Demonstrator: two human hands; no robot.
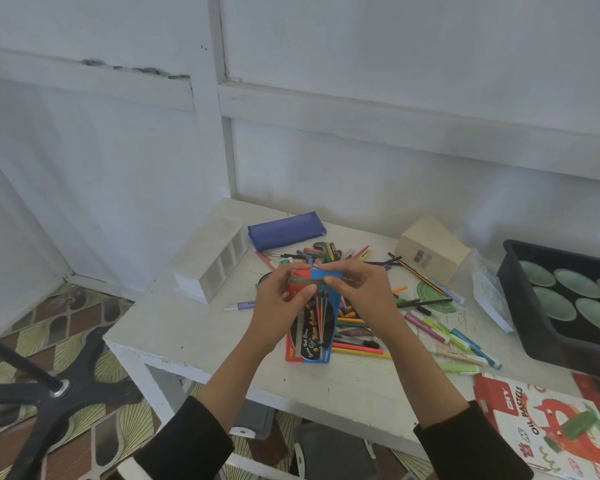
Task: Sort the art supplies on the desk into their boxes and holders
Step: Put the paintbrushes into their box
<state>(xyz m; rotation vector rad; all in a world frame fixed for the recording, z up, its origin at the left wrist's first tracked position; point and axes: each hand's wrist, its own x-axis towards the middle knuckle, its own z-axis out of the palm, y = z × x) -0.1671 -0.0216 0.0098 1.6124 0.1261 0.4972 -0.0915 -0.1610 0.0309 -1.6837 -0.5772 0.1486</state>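
While the left hand (278,306) is gripping the pen box (314,327) over the desk (194,327) and the right hand (364,299) is pinching its top flap, holding it steady is likely helping most; loose pens (355,348) are lying at its three o'clock.

left forearm (229,372) enters from 7 o'clock, right forearm (426,368) from 5 o'clock, both black-sleeved, converging. left hand (279,306) curls round the red-and-blue cardboard pen box (314,336). right hand (361,296), at its 3 o'clock, pinches the box's top edge.
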